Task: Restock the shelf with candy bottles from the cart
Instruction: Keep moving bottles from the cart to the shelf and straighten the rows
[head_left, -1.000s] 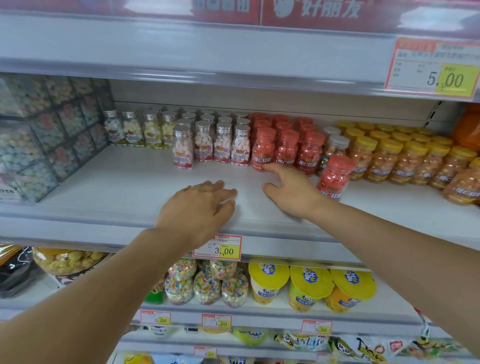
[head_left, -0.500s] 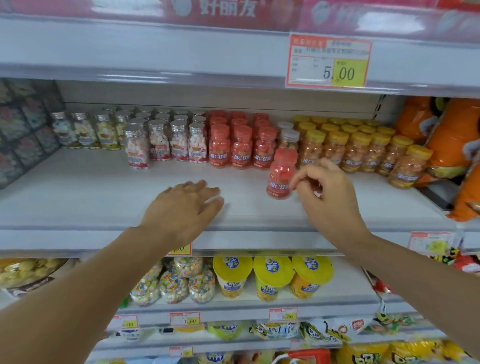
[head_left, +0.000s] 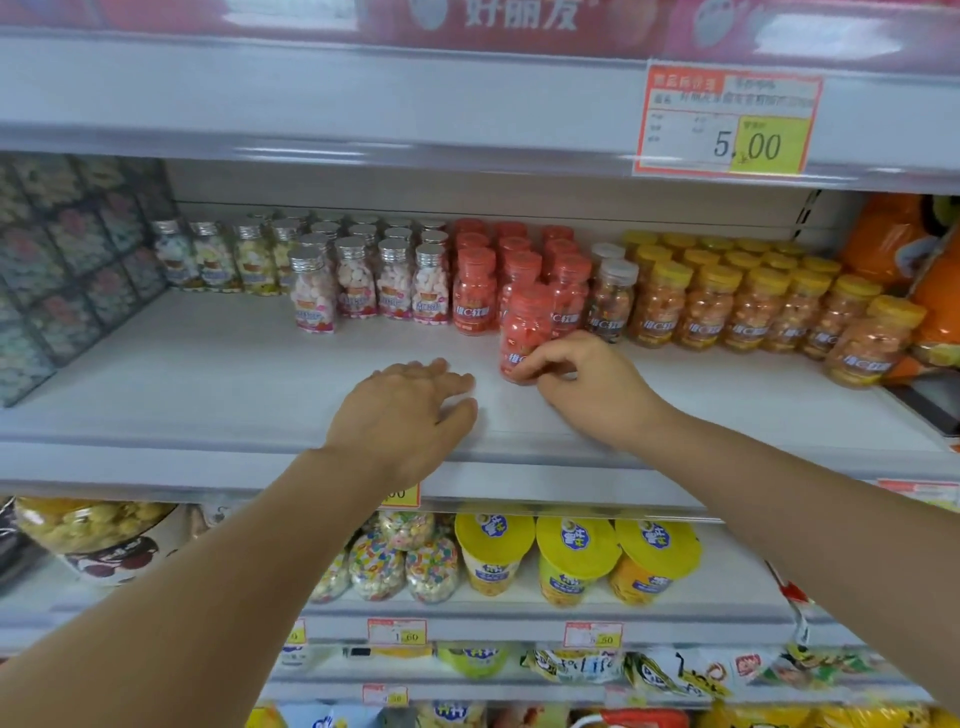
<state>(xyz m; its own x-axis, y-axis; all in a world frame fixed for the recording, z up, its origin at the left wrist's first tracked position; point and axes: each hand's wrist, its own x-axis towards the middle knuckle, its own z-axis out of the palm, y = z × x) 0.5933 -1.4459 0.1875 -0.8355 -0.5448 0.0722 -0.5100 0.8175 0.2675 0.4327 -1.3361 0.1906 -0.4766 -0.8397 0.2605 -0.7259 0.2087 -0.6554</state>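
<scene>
The red candy bottle (head_left: 523, 328) stands on the white shelf (head_left: 208, 374), just in front of the rows of red bottles (head_left: 474, 291), leaning slightly. The right hand (head_left: 587, 382) pinches its lower part, fingers curled round the label. The left hand (head_left: 410, 410) rests flat on the shelf just to the left, fingers straight and close together, holding nothing. Silver-capped bottles (head_left: 358, 283) stand left of the red rows and yellow-capped bottles (head_left: 717, 306) right of them. A price tag (head_left: 727, 124) hangs on the shelf edge above
</scene>
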